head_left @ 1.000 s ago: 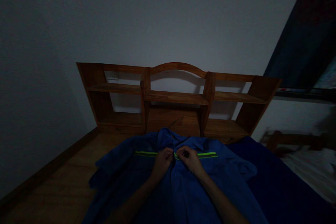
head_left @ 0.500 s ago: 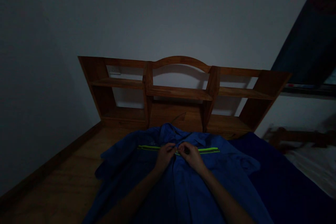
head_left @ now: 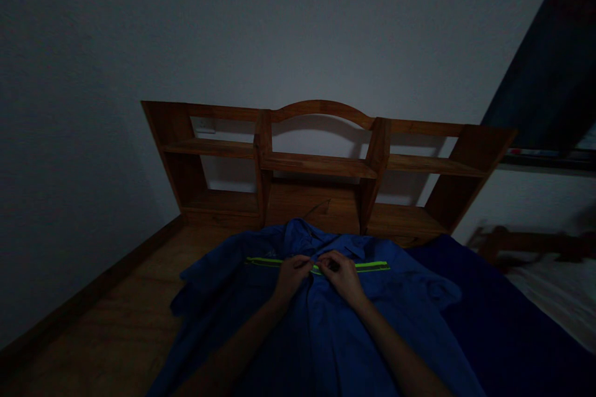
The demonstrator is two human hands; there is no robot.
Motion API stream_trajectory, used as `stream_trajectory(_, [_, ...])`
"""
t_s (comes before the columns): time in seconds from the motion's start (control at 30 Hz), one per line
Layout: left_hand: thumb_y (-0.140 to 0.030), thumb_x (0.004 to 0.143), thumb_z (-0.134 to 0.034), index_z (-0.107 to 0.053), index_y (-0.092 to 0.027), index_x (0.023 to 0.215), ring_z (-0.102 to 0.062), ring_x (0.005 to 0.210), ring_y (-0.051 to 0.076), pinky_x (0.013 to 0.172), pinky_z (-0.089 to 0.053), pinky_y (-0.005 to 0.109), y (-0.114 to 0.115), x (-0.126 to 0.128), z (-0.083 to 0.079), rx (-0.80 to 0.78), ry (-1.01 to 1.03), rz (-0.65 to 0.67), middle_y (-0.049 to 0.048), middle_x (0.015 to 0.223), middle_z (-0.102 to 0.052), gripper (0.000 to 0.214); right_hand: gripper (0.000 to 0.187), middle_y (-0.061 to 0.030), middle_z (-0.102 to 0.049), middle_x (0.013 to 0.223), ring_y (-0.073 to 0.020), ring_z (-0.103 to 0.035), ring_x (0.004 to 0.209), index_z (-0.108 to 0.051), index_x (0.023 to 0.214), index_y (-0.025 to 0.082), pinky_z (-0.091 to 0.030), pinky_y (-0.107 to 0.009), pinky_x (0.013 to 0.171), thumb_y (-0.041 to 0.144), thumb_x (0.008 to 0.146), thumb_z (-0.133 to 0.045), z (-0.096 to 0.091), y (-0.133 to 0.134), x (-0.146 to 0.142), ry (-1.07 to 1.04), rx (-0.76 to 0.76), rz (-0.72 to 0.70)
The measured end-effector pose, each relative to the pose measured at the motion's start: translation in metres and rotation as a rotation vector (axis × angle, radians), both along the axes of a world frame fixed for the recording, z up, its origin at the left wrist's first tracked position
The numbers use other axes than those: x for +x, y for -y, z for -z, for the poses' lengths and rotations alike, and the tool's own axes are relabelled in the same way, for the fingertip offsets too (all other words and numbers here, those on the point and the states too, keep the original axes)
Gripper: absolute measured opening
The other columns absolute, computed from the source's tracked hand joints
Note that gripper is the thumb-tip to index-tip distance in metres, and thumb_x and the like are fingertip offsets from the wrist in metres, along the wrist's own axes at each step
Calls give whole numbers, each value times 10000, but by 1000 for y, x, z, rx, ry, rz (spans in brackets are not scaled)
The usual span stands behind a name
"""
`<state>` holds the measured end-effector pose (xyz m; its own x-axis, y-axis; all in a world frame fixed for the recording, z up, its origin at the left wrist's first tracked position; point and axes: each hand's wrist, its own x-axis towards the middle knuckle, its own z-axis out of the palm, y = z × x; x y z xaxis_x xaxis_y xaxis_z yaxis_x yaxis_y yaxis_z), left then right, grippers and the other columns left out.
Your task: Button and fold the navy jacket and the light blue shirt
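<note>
A blue work shirt (head_left: 321, 329) with a bright yellow-green stripe (head_left: 372, 267) across the chest lies spread flat on a wooden bed surface, collar toward the headboard. My left hand (head_left: 291, 274) pinches the left edge of the shirt's front opening just below the collar. My right hand (head_left: 341, 274) pinches the right edge, right beside it. Both hands have their fingers curled closed on the fabric at the stripe. Whatever small fastening lies between the fingertips is too dark to make out.
A wooden headboard with open shelves (head_left: 321, 164) stands against the grey wall behind the shirt. Bare wooden bed boards (head_left: 107, 335) extend to the left. A dark blue sheet (head_left: 503, 322) covers the right side. A dark curtain (head_left: 549, 74) hangs at the upper right.
The view has shifted slightly, so the shirt and hands sit a little higher and further right in the picture. Both hands stay pinched on the shirt front at the stripe.
</note>
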<state>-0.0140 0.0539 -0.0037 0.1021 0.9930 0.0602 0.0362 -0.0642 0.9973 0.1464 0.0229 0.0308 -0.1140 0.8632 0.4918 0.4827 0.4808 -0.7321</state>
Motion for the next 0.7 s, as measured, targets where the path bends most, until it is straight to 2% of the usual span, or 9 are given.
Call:
stream_trajectory(0.3, [-356,615,-693,-695,-128,778,-630,701,176,641,-498,259,6,-2,-12,-119,105,-5,40,720,-670,280,84,-21,-610,819,-145,-580,728,-659,866,199,-458,-254,687,227,812,-600,-3,0,1,30,1,-72])
stream_trajectory(0.5, [-346,520,-763,-635,-132,805,-630,648,162,613,-503,262,4,2,-9,-186,222,-65,25,681,-647,378,90,-28,-611,816,-149,-578,736,-661,867,195,-458,-262,693,229,815,-596,-5,1,2,66,11,-106])
stream_trajectory(0.7, [-282,525,-758,-612,-147,813,-609,590,137,578,-484,235,6,1,-13,-218,233,-45,-4,613,-619,350,84,-23,-604,818,-145,-576,735,-657,868,199,-453,-257,689,216,814,-594,-2,0,1,84,19,-94])
